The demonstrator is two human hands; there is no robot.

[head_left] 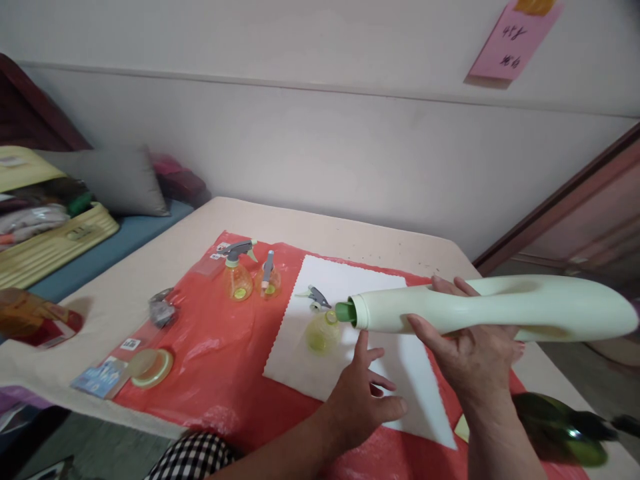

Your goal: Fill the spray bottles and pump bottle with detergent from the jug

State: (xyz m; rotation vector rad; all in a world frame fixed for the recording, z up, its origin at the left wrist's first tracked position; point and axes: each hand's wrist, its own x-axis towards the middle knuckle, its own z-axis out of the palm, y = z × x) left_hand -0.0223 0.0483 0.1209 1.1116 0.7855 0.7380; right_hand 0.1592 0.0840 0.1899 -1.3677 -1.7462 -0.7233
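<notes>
My right hand (475,360) is wrapped round a large pale green jug (540,300) with a built-in handle, held nearly level. Its dark green spout (345,311) is over or against the neck of a small, round yellow-green bottle (323,337); I cannot tell which. The small bottle stands without its top on a white scalloped-edge sheet (395,373). Beside it lies a grey spray trigger head (317,297). My left hand (360,400) has its fingers spread, the index fingertip just below the jug's neck, perhaps touching it.
An orange spray bottle (239,277) and another small spray bottle (269,277) stand on the red plastic sheet (215,347). Nearer are a round lidded container (150,367) and a grey lump (161,308). A dark green bottle (555,427) lies at the right, an amber bottle (37,317) at the left edge.
</notes>
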